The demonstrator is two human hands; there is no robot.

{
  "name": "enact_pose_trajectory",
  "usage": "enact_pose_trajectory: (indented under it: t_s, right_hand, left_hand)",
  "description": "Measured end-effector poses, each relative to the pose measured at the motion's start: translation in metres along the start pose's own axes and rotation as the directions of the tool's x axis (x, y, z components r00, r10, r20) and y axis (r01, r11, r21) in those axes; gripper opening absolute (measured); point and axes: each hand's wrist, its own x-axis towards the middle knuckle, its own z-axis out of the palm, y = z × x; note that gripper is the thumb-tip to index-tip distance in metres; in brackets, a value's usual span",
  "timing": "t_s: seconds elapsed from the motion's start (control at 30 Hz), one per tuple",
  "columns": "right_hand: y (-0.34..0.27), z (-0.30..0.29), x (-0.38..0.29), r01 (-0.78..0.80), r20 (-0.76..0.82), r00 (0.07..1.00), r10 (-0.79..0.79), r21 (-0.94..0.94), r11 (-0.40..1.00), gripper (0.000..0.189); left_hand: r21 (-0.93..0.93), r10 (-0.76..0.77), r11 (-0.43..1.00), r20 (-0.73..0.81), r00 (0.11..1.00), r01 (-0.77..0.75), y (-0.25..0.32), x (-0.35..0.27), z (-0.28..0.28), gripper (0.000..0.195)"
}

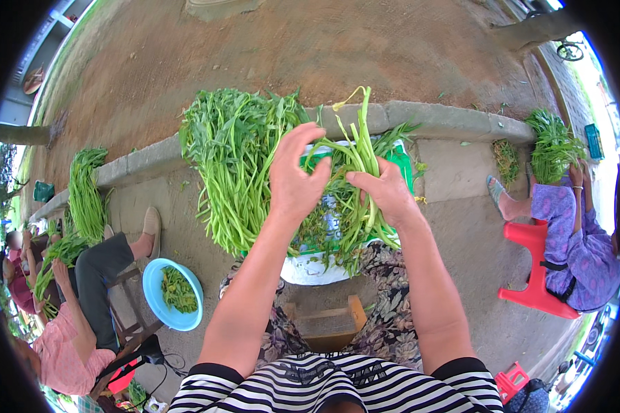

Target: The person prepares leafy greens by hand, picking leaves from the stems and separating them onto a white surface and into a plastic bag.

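My right hand (390,196) grips a small bunch of green stalks (364,139), cut ends up and leaves hanging down; they look like water spinach. Close by on the left, my left hand (297,173) has its thumb and fingers apart, and nothing shows between them. A yellowish stem curls from the bunch's top. Beneath both hands lies a white and green plastic sack (310,272), strewn with loose leaves and stem scraps (312,229). A large heap of long-stemmed greens (232,170) lies beside my left hand, partly hidden by my forearm.
A stone kerb (418,120) runs beyond the sack, with bare soil (341,57) past it. At left stand a light blue basin (152,294) of leaves and a seated person (77,335) handling greens. Another person (573,242) sits right on a red plastic stool (532,258).
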Motion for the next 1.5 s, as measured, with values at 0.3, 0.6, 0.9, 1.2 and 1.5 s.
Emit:
enact_pose_trajectory:
  t_s: [0.3, 0.6, 0.9, 1.2, 1.5]
  right_hand:
    - [-0.014, -0.012, -0.007, -0.055, 0.082, 0.996, 0.044, 0.142, 0.988, 0.026]
    - [-0.012, -0.027, -0.009, -0.073, 0.180, 0.984, 0.000, 0.394, 0.916, 0.032]
    - [-0.009, -0.024, -0.005, -0.091, 0.175, 0.984, 0.026, 0.375, 0.923, 0.026]
    - [-0.011, -0.014, -0.005, -0.040, 0.200, 0.979, 0.030, 0.046, 0.998, 0.026]
    - [-0.003, -0.013, 0.000, -0.108, 0.200, 0.977, 0.069, 0.191, 0.976, 0.028]
  left_hand:
    - [0.044, -0.028, 0.999, 0.287, 0.958, 0.016, -0.013, -0.016, 0.002, 0.017]
    - [-0.155, -0.309, 0.888, 0.497, 0.811, 0.433, 0.000, -0.016, 0.001, 0.020]
    - [-0.197, -0.364, 0.697, 0.731, 0.577, 0.690, 0.005, -0.012, -0.006, 0.031]
    - [-0.079, -0.364, 0.827, 0.679, 0.638, 0.556, -0.001, -0.010, -0.017, 0.019]
    - [0.124, -0.233, 0.972, 0.503, 0.832, 0.198, -0.006, -0.006, -0.026, 0.012]
